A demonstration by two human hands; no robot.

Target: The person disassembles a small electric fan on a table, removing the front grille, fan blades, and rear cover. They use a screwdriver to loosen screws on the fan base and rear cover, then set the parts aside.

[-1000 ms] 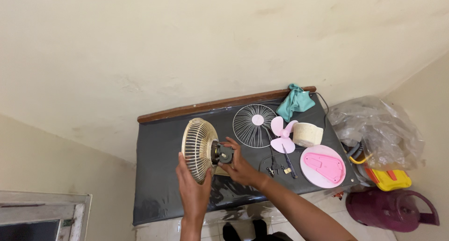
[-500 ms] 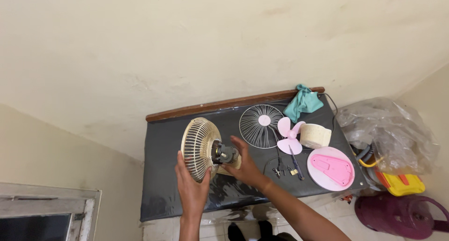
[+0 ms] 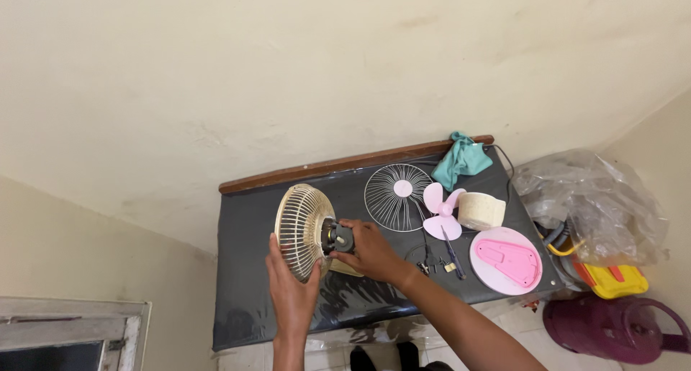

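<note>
The left hand (image 3: pixel 291 292) grips the lower rim of a cream ribbed plastic fan guard (image 3: pixel 301 231), held on edge above the black plastic-covered table (image 3: pixel 245 284). The right hand (image 3: pixel 371 250) clasps the dark metal motor (image 3: pixel 338 237) at the guard's centre; its fingers hide most of the motor. Farther back lies a round white wire grille (image 3: pixel 397 197), flat.

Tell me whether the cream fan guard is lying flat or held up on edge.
Held up on edge. The cream fan guard stands tilted above the black table, left hand under its rim, right hand at the motor.
</note>
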